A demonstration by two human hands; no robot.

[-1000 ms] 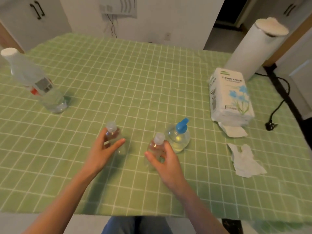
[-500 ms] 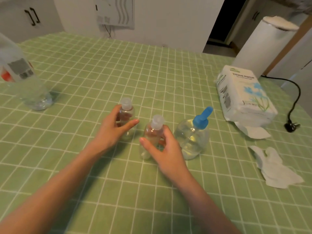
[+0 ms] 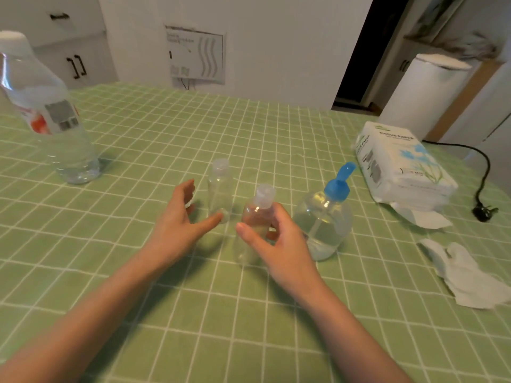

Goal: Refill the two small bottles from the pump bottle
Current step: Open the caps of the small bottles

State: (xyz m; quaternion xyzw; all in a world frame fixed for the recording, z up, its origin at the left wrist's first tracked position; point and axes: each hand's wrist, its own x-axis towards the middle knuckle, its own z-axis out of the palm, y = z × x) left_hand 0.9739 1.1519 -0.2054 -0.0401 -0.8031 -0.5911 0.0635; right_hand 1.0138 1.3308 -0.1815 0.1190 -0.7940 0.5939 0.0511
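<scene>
At a green-checked table (image 3: 249, 128), the refill has yet to begin: both small bottles are capped and the blue-topped pump bottle (image 3: 323, 225) stands untouched just right of them. The right hand (image 3: 280, 244) grips the nearer small bottle (image 3: 258, 214), while the left hand (image 3: 177, 225), wrapped around the farther small bottle (image 3: 219, 186) half a second earlier, has let go, fingers spread beside it.
</scene>
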